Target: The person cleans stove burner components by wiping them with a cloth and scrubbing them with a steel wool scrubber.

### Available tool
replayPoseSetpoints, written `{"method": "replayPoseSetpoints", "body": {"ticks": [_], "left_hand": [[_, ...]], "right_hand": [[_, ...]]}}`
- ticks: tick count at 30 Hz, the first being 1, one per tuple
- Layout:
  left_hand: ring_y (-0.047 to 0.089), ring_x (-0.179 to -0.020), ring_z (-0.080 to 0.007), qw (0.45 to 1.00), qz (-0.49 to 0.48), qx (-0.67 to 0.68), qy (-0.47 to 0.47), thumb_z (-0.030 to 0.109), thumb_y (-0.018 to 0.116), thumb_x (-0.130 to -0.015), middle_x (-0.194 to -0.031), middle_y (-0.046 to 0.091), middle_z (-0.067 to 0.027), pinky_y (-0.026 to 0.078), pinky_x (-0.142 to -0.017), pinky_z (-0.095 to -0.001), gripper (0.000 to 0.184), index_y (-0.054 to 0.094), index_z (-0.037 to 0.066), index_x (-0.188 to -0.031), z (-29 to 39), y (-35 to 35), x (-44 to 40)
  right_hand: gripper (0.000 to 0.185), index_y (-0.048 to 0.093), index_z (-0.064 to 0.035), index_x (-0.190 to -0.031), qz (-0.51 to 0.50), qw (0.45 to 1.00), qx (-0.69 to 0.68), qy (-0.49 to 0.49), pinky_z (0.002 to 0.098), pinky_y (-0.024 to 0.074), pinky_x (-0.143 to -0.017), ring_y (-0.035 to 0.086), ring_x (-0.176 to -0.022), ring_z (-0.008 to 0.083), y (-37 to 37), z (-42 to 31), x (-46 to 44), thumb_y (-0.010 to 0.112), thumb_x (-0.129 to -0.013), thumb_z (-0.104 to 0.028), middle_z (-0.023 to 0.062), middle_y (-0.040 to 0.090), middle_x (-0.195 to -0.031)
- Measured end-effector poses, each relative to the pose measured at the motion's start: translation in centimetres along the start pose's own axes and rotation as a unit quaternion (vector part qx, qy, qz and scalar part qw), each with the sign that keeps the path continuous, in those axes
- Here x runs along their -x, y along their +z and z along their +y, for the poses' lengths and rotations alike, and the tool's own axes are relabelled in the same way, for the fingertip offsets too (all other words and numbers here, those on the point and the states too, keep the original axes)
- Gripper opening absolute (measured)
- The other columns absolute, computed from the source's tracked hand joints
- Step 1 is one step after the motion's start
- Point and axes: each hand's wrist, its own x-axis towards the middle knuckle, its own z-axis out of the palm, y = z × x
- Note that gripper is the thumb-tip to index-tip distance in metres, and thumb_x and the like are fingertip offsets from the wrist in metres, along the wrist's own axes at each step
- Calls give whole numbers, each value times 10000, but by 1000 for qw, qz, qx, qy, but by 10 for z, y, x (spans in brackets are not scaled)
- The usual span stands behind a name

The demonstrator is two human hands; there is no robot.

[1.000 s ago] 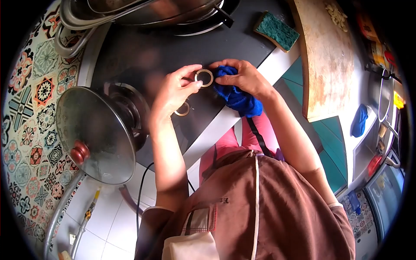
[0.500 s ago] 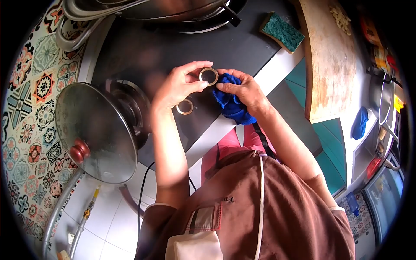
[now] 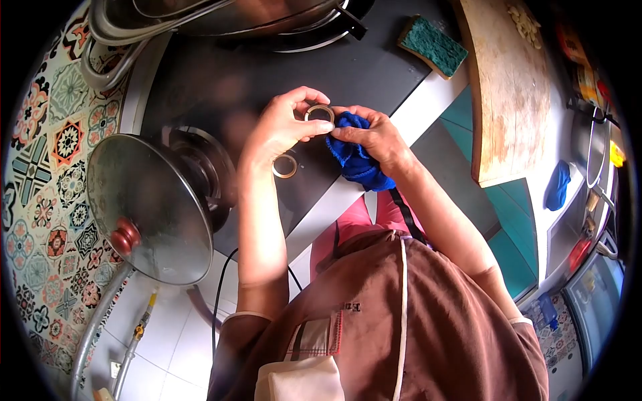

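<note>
My left hand (image 3: 281, 127) pinches a brass-coloured metal ring (image 3: 320, 107) between thumb and fingers, above the dark stove top. Close on its right, my right hand (image 3: 384, 137) grips a crumpled blue cloth (image 3: 364, 170). The right fingertips and a fold of the cloth meet the ring's right edge. A second, similar ring (image 3: 285, 176) lies flat on the stove top (image 3: 234, 73), just below my left hand. The fingers' far sides are hidden.
A glass lid (image 3: 150, 207) with a red knob leans by a burner (image 3: 207, 157) on the left. A large pan (image 3: 247, 17) sits at the back. Right of the stove are a green sponge (image 3: 433, 47) and a wooden board (image 3: 505, 100). Another blue cloth (image 3: 558, 187) lies far right.
The ring in my left hand has tilted slightly, and my left fingers have curled and shifted around it. The right hand keeps its grip on the cloth, nearly still.
</note>
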Motion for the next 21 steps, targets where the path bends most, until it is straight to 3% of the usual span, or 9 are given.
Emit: {"method": "replayPoseSetpoints", "body": {"ticks": [6,9,21], "left_hand": [[577,-869,-89,993,-42,102,45,-47,608,-784,-1129,574,-58,481,-765,-223,523,485,20,-1288,-11,-6,15],[578,-893,-93,992,-48,99,59,-47,608,-777,-1139,570,-57,483,-774,-224,526,487,14,-1286,-9,-7,16],[563,-801,-59,999,27,41,-9,7,670,-755,-969,603,-29,458,-669,-187,416,560,30,-1156,-7,3,3]], "right_hand": [[335,636,-17,-1069,-7,1000,-4,-24,224,491,-766,605,-786,100,-2,4,-3,729,-760,-103,31,657,-896],[332,638,-18,-1068,-5,1000,7,-23,226,491,-774,605,-792,101,-1,3,-3,729,-758,-97,29,657,-898],[335,635,-15,-1070,-5,1000,-16,-9,225,494,-763,606,-771,98,-1,3,-3,728,-757,-90,28,655,-882]]}}
